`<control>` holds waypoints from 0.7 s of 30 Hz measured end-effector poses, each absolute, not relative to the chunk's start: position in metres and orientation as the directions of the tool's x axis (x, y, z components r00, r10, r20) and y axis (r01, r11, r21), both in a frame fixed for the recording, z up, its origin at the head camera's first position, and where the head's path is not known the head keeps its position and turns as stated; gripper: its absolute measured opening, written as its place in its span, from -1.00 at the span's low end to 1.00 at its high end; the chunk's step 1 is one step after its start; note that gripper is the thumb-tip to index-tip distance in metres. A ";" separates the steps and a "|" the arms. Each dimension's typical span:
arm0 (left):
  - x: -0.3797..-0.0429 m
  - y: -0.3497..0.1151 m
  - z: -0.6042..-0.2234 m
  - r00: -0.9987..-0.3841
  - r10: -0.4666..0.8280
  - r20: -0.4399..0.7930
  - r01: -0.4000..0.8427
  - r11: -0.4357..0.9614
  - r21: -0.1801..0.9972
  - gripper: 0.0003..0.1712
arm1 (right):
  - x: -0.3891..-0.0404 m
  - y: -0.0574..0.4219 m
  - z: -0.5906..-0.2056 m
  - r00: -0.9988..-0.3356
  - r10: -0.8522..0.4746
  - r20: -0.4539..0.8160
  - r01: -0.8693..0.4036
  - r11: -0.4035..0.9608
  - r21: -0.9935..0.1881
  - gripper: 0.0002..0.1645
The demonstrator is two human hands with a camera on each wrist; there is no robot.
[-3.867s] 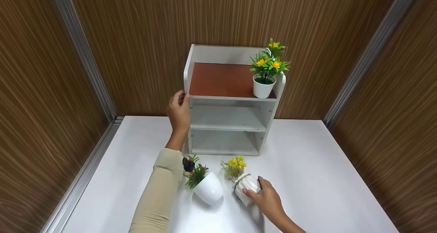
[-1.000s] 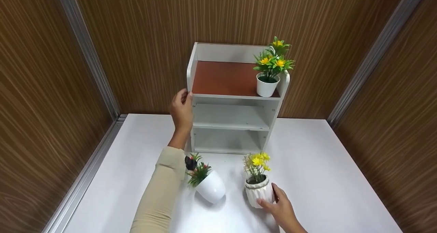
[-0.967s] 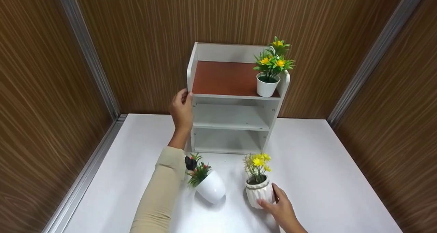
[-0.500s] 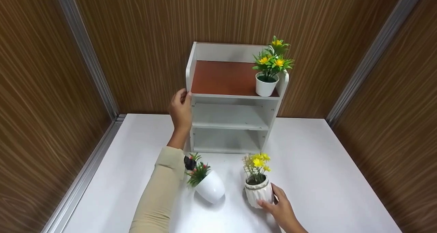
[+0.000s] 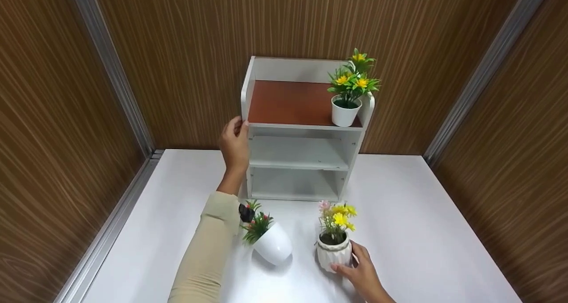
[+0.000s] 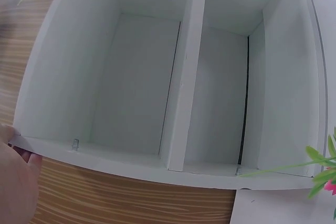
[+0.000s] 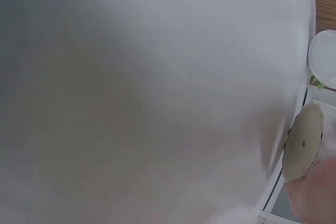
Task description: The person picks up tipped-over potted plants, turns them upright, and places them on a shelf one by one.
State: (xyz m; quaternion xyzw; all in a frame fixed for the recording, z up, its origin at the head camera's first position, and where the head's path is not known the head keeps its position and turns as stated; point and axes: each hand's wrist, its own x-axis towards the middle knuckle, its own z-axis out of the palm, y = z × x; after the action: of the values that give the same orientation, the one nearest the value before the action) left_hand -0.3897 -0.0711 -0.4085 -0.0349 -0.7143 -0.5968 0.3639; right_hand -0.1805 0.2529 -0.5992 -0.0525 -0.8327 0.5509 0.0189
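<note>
White ribbed pot (image 5: 334,256) in the right hand (image 5: 364,271)

Thumb and fingers pinch it (its base shows in the right wrist view) over the white table (image 5: 408,223), in front of the shelf unit (image 5: 288,103). The left hand (image 5: 235,145) pinches the unit's left edge. Near the ribbed pot, a smooth white pot (image 5: 274,245) lies tilted.

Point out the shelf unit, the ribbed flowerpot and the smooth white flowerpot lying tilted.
Shelf unit (image 5: 288,102), head view: the reddish-brown top board.
Ribbed flowerpot (image 5: 333,255), head view: its side, below the cord.
Smooth white flowerpot (image 5: 274,244), head view: its curved side.
</note>
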 end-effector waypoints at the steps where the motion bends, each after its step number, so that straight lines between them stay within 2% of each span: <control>1: -0.390 -0.071 -0.408 -0.733 -0.386 0.561 0.484 0.284 0.828 -0.64 | -0.182 0.252 -0.599 -0.994 0.108 -0.025 0.066 0.388 -0.919 0.12; 16: -0.389 -0.071 -0.409 -0.724 -0.386 0.572 0.492 0.293 0.820 -0.65 | -0.200 0.245 -0.601 -0.995 0.098 0.003 0.041 0.441 -0.897 0.15; 21: -0.389 -0.071 -0.409 -0.732 -0.382 0.565 0.484 0.292 0.825 -0.64 | -0.206 0.243 -0.602 -0.993 0.108 -0.045 0.086 0.416 -0.905 0.19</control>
State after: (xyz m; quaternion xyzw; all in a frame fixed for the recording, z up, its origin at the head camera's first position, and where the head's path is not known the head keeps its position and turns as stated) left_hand -0.3890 -0.0711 -0.4089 -0.0356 -0.7164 -0.5938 0.3646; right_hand -0.2062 0.2432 -0.6018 -0.0578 -0.8414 0.5371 0.0103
